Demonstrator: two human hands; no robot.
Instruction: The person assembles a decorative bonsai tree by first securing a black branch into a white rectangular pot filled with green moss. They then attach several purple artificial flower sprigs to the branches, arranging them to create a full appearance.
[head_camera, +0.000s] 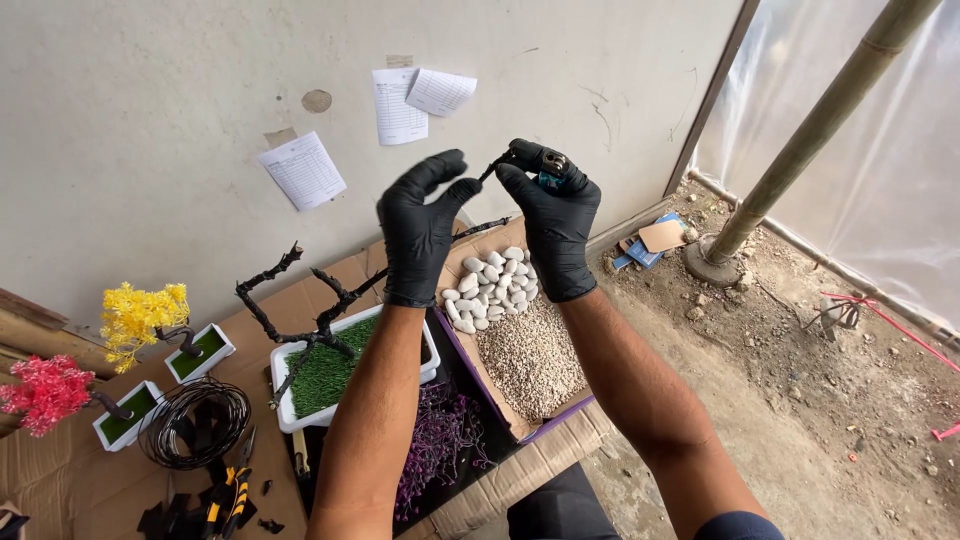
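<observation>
Both hands wear black gloves and are raised in front of the wall. The left hand (420, 225) pinches the tip of a thin black branch (489, 169) between thumb and fingers. The right hand (552, 215) is closed around a small dark tool (545, 160) at the other end of this tip. Below them stands a white planter (290, 415) with green turf, and beside it a cardboard box (540, 425) with white pebbles (490, 285) and gravel.

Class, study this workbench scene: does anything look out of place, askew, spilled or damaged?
Mildly. The bare black tree leans crooked in its white planter. Black scraps lie scattered on the cardboard near the wire coil. One wall sheet hangs tilted. Nothing looks spilled.
</observation>
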